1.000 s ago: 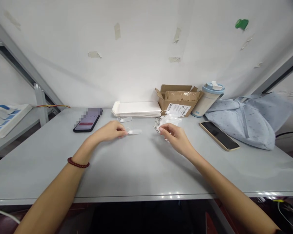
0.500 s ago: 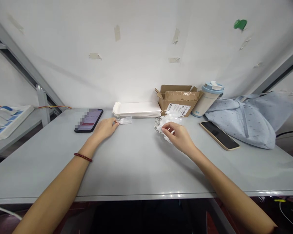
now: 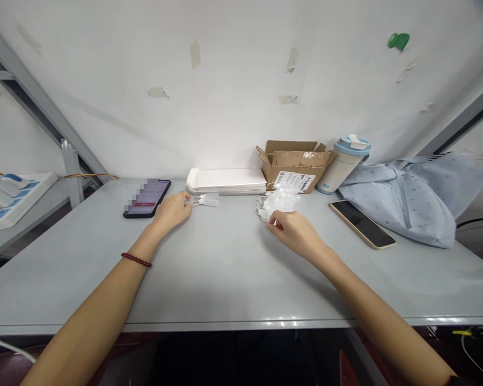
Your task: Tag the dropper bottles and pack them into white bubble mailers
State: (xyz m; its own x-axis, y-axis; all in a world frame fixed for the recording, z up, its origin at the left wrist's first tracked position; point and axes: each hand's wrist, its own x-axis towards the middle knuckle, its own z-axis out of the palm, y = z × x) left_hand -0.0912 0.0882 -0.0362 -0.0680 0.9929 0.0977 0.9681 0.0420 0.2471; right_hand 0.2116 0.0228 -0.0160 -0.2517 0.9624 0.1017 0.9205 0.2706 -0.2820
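Observation:
Two or so small white plastic tags [image 3: 207, 200] with thin loops lie on the grey table, in front of a stack of flat white boxes. My left hand [image 3: 173, 208] rests just left of these tags, its thumb and index finger slightly apart and nothing seen between them. Further right is a loose pile of similar white tags [image 3: 280, 200], their thin loops pointing left. At the near edge of that pile, my right hand [image 3: 292, 228] has its thumb and index finger pinched on what looks like a white tag, mostly hidden by the fingers.
Behind the tags stand the stack of flat white boxes [image 3: 229, 181] and an open cardboard box [image 3: 295, 166]. A cup with a blue lid [image 3: 342, 166], a blue fabric bag [image 3: 398, 203] and a phone [image 3: 362, 224] are at right. Another phone [image 3: 147, 199] lies at left.
My left fingers have come off the tag by the white boxes, and a second tag now shows beside it. My right hand has lowered slightly toward me at the pile.

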